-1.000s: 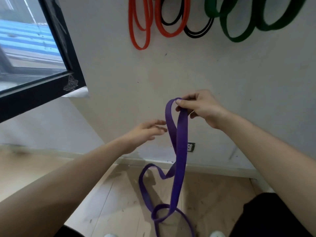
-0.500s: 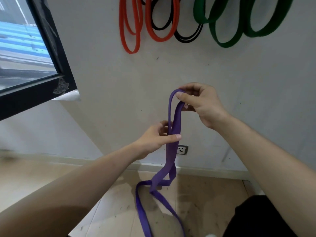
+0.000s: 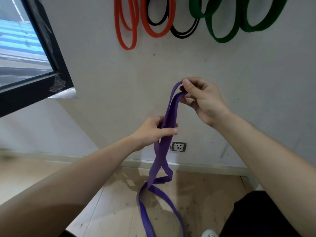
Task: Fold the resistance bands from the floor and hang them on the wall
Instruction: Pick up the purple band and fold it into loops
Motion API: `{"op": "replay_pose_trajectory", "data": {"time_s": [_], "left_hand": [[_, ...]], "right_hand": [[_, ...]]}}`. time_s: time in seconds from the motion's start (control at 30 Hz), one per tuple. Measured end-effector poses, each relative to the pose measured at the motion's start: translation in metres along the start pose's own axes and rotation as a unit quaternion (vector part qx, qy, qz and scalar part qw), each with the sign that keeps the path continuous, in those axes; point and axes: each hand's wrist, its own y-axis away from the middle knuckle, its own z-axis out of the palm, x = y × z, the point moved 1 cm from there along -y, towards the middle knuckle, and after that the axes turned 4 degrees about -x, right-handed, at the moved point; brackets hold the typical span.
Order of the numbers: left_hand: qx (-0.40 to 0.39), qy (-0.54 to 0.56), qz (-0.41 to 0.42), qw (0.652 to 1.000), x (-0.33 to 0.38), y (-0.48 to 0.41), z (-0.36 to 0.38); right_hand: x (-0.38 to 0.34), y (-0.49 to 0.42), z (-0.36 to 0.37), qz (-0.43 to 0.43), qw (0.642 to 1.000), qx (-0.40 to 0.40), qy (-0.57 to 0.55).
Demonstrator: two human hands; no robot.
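Note:
A purple resistance band [image 3: 170, 110] hangs in front of me, twisted lower down, its loop running off the bottom of the frame. My right hand [image 3: 201, 100] pinches its folded top end between thumb and fingers. Lower and to the left, my left hand [image 3: 153, 130] grips both strands of the band, thumb across the front. On the wall above hang orange bands [image 3: 127, 31], black bands [image 3: 183, 34] and green bands [image 3: 222, 34].
A black-framed window [image 3: 42, 65] fills the left side. A wall socket [image 3: 178, 147] sits just above the skirting board behind the band. The wooden floor [image 3: 111, 202] lies below, with my dark trousers [image 3: 256, 216] and a white shoe [image 3: 209, 234] at the bottom right.
My left hand reached right from open air and closed around the band's two strands. The band's lower loop has risen off the floor, and the view tilted slightly down the wall.

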Motion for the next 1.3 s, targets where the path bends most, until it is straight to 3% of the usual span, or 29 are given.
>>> {"op": "replay_pose_trajectory", "data": {"time_s": [0.2,0.3,0.4,0.47,0.53,0.67,0.77,0.83,1.07,1.3], "left_hand": [[0.079,0.000,0.000,0.997,0.003,0.005,-0.015],[0.107,0.013,0.011,0.994,0.004,0.009,-0.031],[0.121,0.002,0.027,0.992,0.007,0.016,-0.047],[0.116,-0.007,0.031,0.993,0.007,0.020,-0.056],[0.104,-0.029,0.029,0.994,0.006,0.024,-0.063],[0.069,-0.067,0.031,0.995,0.006,0.028,-0.069],[0.029,-0.072,0.043,0.996,0.009,0.031,-0.065],[0.015,-0.072,0.052,0.996,0.012,0.031,-0.061],[0.001,-0.079,0.037,0.996,0.006,0.037,-0.059],[-0.023,-0.109,0.046,0.993,-0.001,0.032,-0.051]], "right_hand": [[0.012,-0.006,-0.025,0.047,0.999,0.014,-0.010],[0.026,-0.004,-0.048,0.129,0.991,-0.043,0.015],[0.041,0.003,-0.065,0.234,0.954,-0.149,0.115],[0.047,0.008,-0.066,0.258,0.909,-0.206,0.253],[0.048,0.007,-0.059,0.214,0.875,-0.219,0.375],[0.035,0.005,-0.021,0.025,0.888,-0.182,0.421],[0.032,0.009,0.012,-0.086,0.822,-0.218,0.519],[0.037,0.011,0.025,-0.091,0.790,-0.252,0.552],[0.015,0.013,0.021,0.044,0.830,-0.300,0.469],[-0.004,0.014,0.004,0.019,0.906,-0.243,0.345]]}}
